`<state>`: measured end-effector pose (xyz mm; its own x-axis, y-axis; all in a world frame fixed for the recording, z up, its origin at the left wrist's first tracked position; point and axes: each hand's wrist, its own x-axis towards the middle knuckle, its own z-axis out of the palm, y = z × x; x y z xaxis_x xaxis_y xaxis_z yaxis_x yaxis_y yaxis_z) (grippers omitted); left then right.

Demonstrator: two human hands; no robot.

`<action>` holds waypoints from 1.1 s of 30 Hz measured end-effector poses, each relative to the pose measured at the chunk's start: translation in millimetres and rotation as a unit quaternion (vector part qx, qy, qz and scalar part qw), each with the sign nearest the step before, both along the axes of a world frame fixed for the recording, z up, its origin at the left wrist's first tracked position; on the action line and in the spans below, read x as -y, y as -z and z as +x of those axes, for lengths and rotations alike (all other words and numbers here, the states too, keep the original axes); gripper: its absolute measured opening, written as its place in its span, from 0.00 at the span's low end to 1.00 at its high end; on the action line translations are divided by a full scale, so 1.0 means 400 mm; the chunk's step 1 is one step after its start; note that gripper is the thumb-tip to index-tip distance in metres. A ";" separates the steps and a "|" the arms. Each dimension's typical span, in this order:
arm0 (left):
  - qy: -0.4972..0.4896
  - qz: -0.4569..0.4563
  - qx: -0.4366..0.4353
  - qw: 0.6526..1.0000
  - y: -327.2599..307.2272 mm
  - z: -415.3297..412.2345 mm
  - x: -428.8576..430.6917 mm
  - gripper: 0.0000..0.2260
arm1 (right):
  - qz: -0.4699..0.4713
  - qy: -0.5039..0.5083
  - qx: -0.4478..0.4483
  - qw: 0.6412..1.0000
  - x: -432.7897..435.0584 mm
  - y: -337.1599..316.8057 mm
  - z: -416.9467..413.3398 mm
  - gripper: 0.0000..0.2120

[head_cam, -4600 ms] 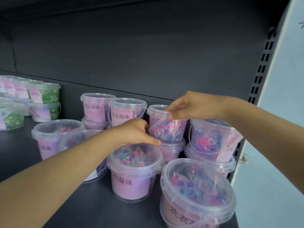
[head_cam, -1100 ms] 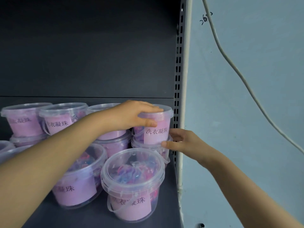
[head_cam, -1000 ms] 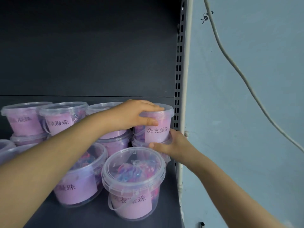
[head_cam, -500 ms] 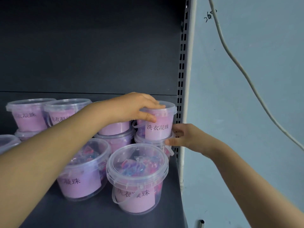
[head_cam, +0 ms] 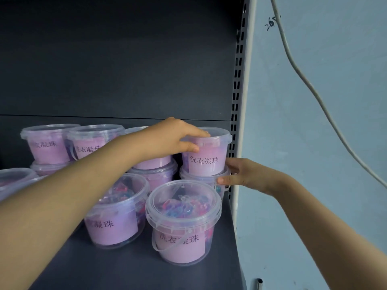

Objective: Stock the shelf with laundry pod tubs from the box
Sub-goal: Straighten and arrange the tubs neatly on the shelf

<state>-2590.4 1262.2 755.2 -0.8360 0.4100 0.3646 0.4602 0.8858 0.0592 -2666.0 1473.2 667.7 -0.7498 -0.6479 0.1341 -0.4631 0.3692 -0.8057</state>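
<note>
The left hand (head_cam: pixel 173 139) is gripping the top tub (head_cam: pixel 206 158); the right hand (head_cam: pixel 240 172) is seemingly pinching the lower tub (head_cam: pixel 199 181).

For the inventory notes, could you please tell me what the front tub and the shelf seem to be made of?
The front tub looks like clear glossy plastic: coloured pods show through its lid and wall. The shelf looks like dark, matte painted metal, judging by its slotted upright, though unconfirmed.

Clear tubs (head_cam: pixel 206 154), pink labels (head_cam: pixel 204 164); dark-grey shelf (head_cam: pixel 129 268).
</note>
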 end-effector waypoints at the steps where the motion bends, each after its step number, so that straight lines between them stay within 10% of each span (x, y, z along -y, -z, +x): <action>1: 0.001 0.003 -0.003 1.000 0.003 0.001 -0.001 0.20 | 0.008 0.008 0.007 1.000 -0.001 0.001 0.002 0.25; 33: 0.031 0.059 -0.020 0.998 0.046 -0.021 0.011 0.20 | -0.127 0.059 0.007 0.990 0.051 0.058 0.030 0.25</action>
